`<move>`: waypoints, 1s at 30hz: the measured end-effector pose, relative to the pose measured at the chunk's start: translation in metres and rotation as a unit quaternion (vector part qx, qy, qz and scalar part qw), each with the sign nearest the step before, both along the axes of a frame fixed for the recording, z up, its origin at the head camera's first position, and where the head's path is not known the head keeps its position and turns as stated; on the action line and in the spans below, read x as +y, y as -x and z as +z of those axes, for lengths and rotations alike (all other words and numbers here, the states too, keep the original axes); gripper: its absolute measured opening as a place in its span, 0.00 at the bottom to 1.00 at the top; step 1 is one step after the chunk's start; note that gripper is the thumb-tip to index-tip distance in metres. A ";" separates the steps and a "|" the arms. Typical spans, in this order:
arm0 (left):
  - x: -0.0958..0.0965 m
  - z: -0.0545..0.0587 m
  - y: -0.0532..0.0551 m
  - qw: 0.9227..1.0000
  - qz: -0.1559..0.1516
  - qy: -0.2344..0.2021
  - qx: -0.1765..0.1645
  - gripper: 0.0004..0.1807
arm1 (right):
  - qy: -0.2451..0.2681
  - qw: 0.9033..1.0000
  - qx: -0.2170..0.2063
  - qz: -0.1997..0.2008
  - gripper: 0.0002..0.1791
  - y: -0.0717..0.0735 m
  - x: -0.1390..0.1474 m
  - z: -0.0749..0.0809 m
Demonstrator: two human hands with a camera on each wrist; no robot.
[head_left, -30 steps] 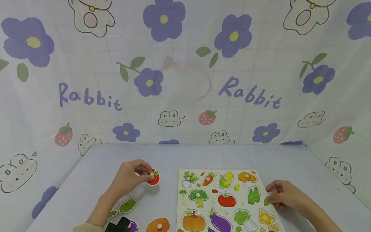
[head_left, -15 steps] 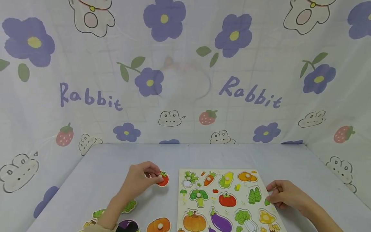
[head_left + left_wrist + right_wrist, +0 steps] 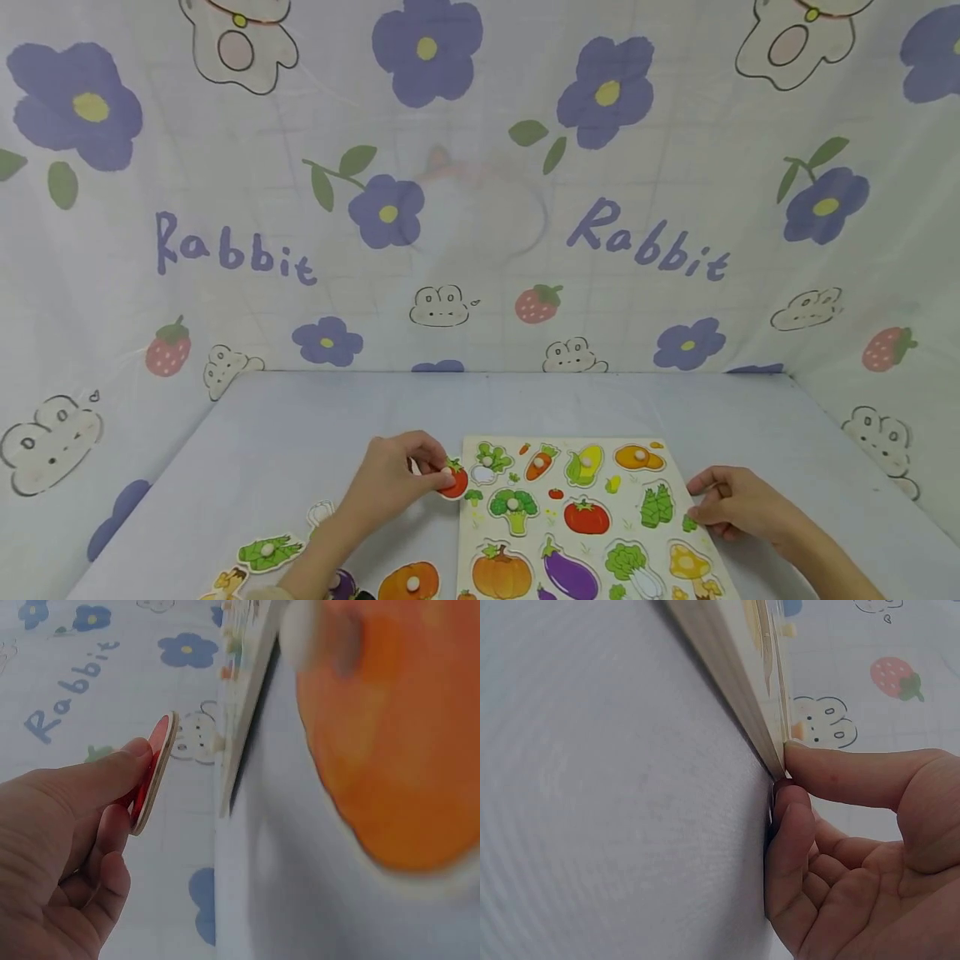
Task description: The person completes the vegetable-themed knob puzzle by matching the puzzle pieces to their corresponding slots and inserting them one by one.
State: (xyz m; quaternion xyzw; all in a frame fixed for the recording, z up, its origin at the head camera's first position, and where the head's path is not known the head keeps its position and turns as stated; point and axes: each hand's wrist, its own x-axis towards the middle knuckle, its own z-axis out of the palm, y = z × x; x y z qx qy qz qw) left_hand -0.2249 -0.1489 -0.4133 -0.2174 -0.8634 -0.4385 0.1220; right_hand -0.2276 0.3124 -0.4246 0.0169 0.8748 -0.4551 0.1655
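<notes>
My left hand (image 3: 393,487) pinches a wooden tomato puzzle piece (image 3: 456,482) by its knob, at the left edge of the vegetable puzzle board (image 3: 627,527). In the left wrist view the tomato piece (image 3: 156,776) stands tilted, its pale wooden edge showing, between thumb and fingers. My right hand (image 3: 738,504) grips the board's right edge. In the right wrist view its thumb lies on top of the board (image 3: 731,671) and its fingers are at the underside. A red tomato picture (image 3: 587,517) without a knob shows mid-board. Knobbed pieces, including broccoli (image 3: 513,505) and carrot (image 3: 540,463), sit in the board.
Left of the board lie loose knobbed pieces: an orange pumpkin-like one (image 3: 407,582), a green asparagus (image 3: 268,552), a mushroom (image 3: 227,581) and a partly hidden eggplant (image 3: 342,583). The left forearm covers some. A printed curtain (image 3: 480,250) hangs behind the pale table (image 3: 360,400).
My left hand has moved right with the tomato piece, from over the table to the board's left edge, uncovering the asparagus and mushroom pieces. The right hand and the board have stayed put.
</notes>
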 end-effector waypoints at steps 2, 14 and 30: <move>0.008 0.002 -0.001 1.000 -0.005 0.000 0.006 0.11 | 0.001 1.000 -0.001 -0.002 0.21 0.000 0.000 0.000; 0.067 0.002 0.009 0.998 -0.051 -0.027 -0.006 0.10 | 0.006 1.000 0.004 0.008 0.20 -0.001 0.000 0.001; 0.130 -0.017 0.005 0.990 -0.082 -0.081 -0.080 0.12 | 0.005 1.000 0.004 0.000 0.20 0.000 0.000 -0.001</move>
